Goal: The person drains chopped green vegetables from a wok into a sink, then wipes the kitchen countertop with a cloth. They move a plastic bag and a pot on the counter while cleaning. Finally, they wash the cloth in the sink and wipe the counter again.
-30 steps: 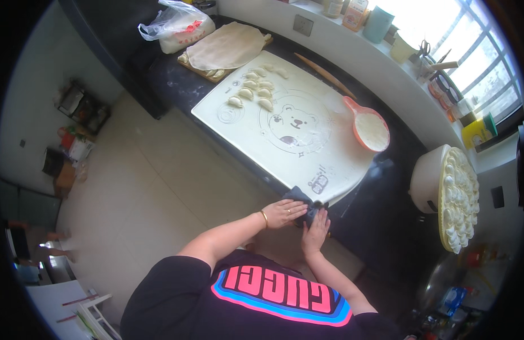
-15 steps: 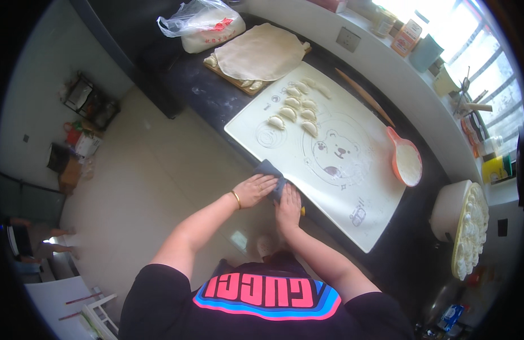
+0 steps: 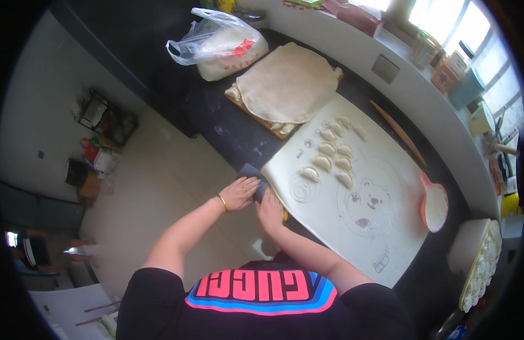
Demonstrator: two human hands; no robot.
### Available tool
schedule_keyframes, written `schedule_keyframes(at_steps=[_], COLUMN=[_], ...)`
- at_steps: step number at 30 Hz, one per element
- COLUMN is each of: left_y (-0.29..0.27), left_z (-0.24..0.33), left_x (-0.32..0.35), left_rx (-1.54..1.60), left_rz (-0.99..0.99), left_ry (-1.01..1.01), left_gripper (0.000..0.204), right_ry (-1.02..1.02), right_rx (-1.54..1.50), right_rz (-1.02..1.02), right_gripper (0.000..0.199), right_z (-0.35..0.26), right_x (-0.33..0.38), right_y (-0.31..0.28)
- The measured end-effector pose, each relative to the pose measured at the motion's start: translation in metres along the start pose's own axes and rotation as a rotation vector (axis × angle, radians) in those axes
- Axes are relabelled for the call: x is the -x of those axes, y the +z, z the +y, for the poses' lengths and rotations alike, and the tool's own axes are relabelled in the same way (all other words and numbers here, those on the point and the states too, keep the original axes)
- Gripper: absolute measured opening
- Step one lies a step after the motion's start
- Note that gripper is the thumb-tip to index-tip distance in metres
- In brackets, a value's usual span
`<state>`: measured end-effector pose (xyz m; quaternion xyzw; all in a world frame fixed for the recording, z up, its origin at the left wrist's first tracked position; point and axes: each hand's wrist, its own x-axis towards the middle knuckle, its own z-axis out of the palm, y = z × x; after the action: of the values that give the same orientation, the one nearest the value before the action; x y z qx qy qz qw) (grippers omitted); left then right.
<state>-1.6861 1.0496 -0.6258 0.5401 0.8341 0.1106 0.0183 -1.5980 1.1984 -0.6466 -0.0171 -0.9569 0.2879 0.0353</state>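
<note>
The person's left hand [image 3: 239, 194] lies flat with its fingers extended over a dark grey-blue cloth [image 3: 250, 171], and a gold bangle [image 3: 222, 204] circles that wrist. The right hand [image 3: 269, 212] sits just beside it, its fingers also straight and together, touching the cloth's lower part; neither hand is curled into a fist, though whether the hidden thumbs pinch the cloth cannot be told. The cloth is at the front edge of the black counter [image 3: 231, 127], right beside the near left corner of a white kneading mat [image 3: 307, 218] printed with a bear's face. A small yellow thing [image 3: 285, 216] shows next to the right hand, too little of it visible to identify. On the mat, crescent-shaped dumplings [image 3: 327, 148] stand in loose rows toward the far left part. Beyond them, a wooden board [image 3: 253, 115] carries more dumplings [image 3: 282, 127], mostly covered by a broad sheet of dough [image 3: 287, 82]. A translucent plastic bag [image 3: 231, 54] with red print sits behind the board. A wooden rolling pin [image 3: 399, 133] lies along the mat's far side, near the wall, and a coral-red scoop [image 3: 425, 216] holding white flour [image 3: 437, 206] rests at the mat's right edge.
</note>
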Motion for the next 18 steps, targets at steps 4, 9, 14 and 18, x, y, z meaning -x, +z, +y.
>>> schedule_keyframes(at_steps=[4, 9, 14, 18], left_y=[-0.011, -0.021, -0.038, -0.055], left_z=[-0.050, -0.114, -0.200, -0.286], left_x=[-0.003, -0.022, -0.038, -0.031], left_rx=[0.011, 0.075, 0.091, 0.058], left_rz=[0.000, -0.046, 0.001, 0.004], left_ry=[-0.037, -0.047, 0.079, 0.141], left_gripper=[0.048, 0.052, 0.051, 0.052], right_ry=[0.108, 0.199, 0.334, 0.289], right_rx=[-0.045, -0.091, 0.162, 0.193], right_rz=[-0.025, 0.155, 0.129, 0.172], right_gripper=[0.074, 0.074, 0.071, 0.066], right_z=[-0.026, -0.044, -0.076, -0.108], right_x=[-0.053, -0.115, -0.187, -0.254], right_y=[0.008, 0.036, 0.048, 0.078])
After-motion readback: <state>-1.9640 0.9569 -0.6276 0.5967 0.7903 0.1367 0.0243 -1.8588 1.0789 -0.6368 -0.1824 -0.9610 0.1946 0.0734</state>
